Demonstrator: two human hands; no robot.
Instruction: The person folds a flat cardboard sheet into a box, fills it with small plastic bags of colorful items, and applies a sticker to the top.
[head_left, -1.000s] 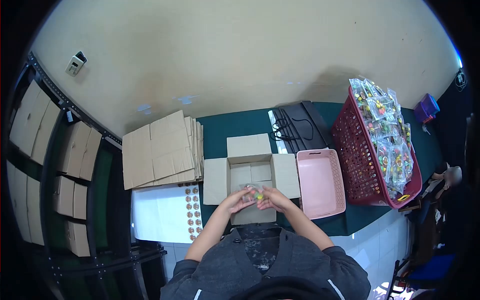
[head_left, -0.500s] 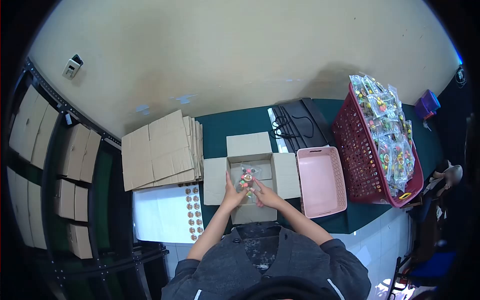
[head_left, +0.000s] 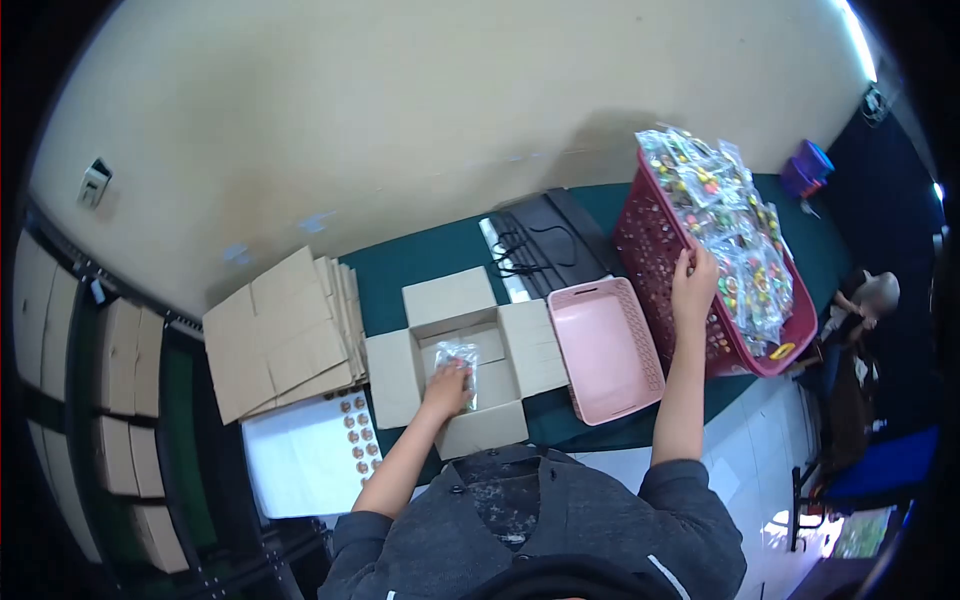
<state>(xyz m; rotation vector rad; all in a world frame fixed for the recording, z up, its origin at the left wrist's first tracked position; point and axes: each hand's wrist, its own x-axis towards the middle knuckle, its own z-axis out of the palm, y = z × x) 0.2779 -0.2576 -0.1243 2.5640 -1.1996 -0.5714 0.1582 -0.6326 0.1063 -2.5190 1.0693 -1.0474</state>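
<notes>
An open cardboard box [head_left: 510, 385] stands on the table in front of me with its flaps folded out. Inside its left part, my left hand [head_left: 447, 388] is closed on a clear plastic packet [head_left: 458, 352] with small colourful pieces in it; my fingers partly cover the packet. My right hand [head_left: 695, 288] is over the near side of a dark red plastic basket [head_left: 640, 225], its fingers slightly bent and apart, with nothing visible in them. Many similar packets [head_left: 750, 255] are heaped in that basket, just beyond my right fingers.
A pink tray [head_left: 610, 350] sits between box and basket. Flattened cardboard [head_left: 285, 335] is stacked on the left, above a white sheet with round brown stickers [head_left: 358, 437]. A black item with cables [head_left: 560, 235] lies behind. Shelves with boxes stand left; another person [head_left: 860, 305] is far right.
My right hand has left the packet and moved right to the basket. My left hand stays in the box with the packet, now lower left. The view has turned to the right.
</notes>
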